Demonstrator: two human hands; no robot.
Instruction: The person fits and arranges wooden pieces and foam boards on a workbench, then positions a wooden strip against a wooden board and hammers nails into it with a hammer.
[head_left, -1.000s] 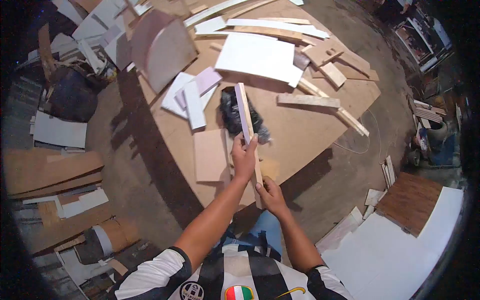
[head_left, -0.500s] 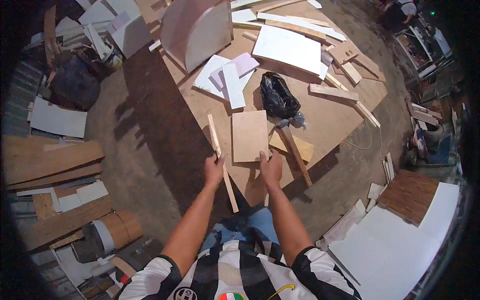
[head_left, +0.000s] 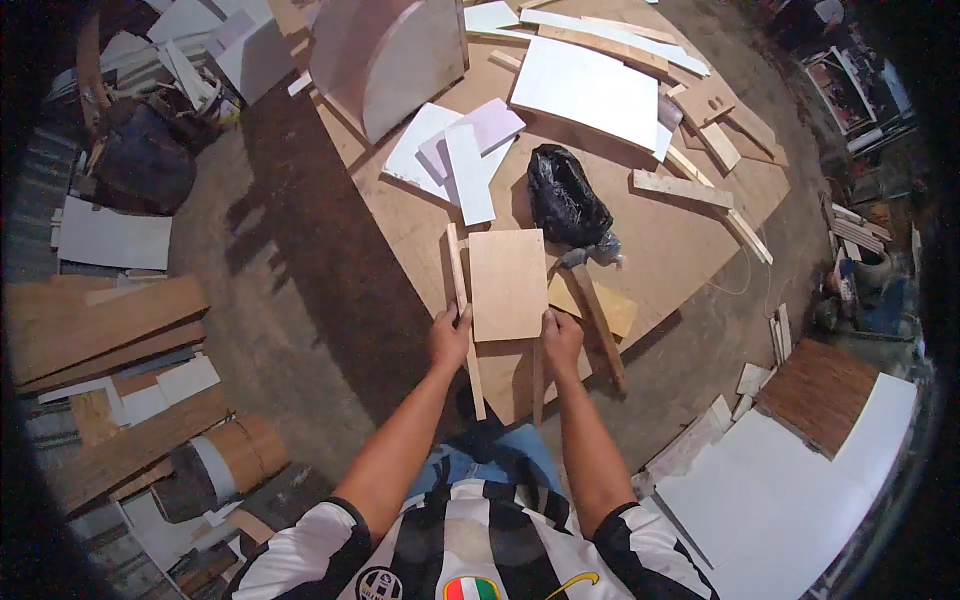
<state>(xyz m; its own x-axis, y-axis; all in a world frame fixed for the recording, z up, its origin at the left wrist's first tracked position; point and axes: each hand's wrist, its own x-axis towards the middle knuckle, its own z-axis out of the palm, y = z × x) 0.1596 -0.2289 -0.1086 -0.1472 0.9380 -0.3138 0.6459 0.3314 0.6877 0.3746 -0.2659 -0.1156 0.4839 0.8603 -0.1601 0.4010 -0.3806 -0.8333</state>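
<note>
A rectangular light plywood panel lies between my hands over the front corner of the worktable. My left hand is closed around a long narrow wooden strip, which runs along the panel's left side. At the panel's lower right edge, my right hand pinches with its thumb on top. Below this hand shows the end of another narrow strip; whether the fingers also hold it is hidden. Just right of my right hand lie a hammer and a yellowish wood piece.
A black plastic bag sits beyond the panel. White boards and wood offcuts cover the table's far side, near a large curved piece. Planks are stacked at left; large white sheets lie at right.
My left hand has brought its strip rightward, from slanting apart to nearly parallel with the panel's left edge. The panel and my right hand have shifted slightly toward me and right.
</note>
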